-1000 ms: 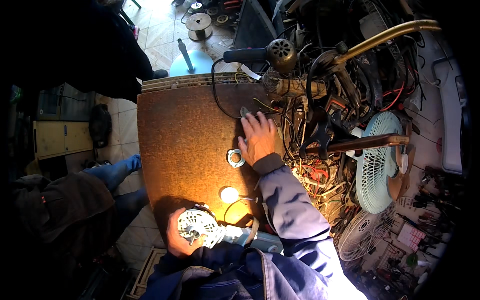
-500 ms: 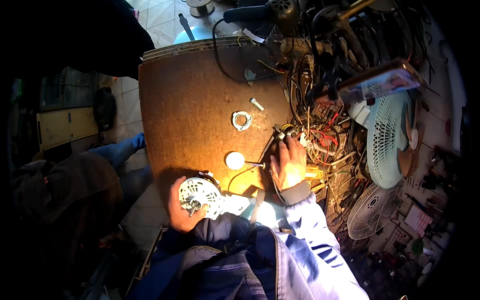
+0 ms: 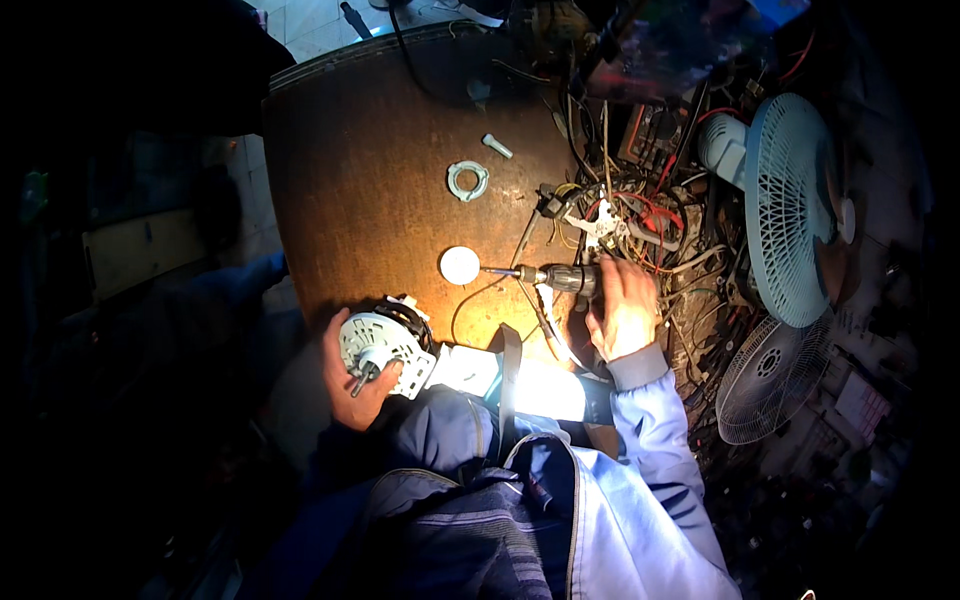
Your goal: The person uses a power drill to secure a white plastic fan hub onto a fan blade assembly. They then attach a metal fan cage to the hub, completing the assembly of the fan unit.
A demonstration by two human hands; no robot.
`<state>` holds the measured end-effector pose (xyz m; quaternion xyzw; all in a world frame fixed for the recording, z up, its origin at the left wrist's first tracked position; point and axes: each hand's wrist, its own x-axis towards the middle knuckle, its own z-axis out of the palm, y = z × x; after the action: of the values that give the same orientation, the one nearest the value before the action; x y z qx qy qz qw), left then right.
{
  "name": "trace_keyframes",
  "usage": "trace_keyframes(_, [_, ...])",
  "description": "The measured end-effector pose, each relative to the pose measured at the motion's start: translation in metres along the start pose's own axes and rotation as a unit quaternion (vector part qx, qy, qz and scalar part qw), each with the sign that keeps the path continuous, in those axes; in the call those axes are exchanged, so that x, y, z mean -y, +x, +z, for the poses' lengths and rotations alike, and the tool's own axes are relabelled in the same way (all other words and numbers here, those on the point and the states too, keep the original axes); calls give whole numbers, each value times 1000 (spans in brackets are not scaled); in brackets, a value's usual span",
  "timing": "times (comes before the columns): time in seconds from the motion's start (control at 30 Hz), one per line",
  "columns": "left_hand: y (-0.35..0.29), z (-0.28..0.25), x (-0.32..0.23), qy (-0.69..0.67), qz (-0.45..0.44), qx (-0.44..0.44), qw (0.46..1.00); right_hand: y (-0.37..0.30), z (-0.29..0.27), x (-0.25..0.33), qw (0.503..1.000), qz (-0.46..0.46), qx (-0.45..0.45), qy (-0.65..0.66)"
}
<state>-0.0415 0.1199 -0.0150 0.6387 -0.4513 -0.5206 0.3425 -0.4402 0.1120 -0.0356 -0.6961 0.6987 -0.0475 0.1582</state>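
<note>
At the bench's near left edge, my left hand [image 3: 352, 380] grips a fan motor [image 3: 382, 345] with a pale slotted housing and a metal shaft pointing toward me. My right hand [image 3: 630, 305] is closed around the rear of a power drill [image 3: 568, 279]; its body is hidden under my palm, while the dark chuck and long bit point left. Right by the bit's tip is a round white knob [image 3: 460, 266]. Farther back lie a pale ring nut [image 3: 467, 181] and a small pale plastic pin [image 3: 497, 146].
Tangled wires [image 3: 640, 225] and a multimeter [image 3: 655, 130] crowd the bench's right side. Beyond them stand a light-blue fan [image 3: 790, 210] and a wire fan guard [image 3: 770, 380]. A dark strap [image 3: 511, 375] hangs before my jacket. The brown wooden bench top [image 3: 350, 170] stretches away.
My right hand has moved right and nearer, off the wires and onto the drill, uncovering its chuck. The view has shifted; the left hand still holds the motor.
</note>
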Motion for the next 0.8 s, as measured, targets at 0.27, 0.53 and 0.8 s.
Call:
trace_keyframes(0.27, [-6, 9, -6, -44, 20, -1, 999, 19, 10, -9, 997, -44, 39, -48])
trace_keyframes(0.53, [-8, 13, 10, 44, -17, -62, 997, 9, -6, -44, 1000, -3, -5, 24])
trace_keyframes(0.8, [-18, 22, 1, 9, -41, -91, 995, -17, -26, -118, 973, 209, -96, 1])
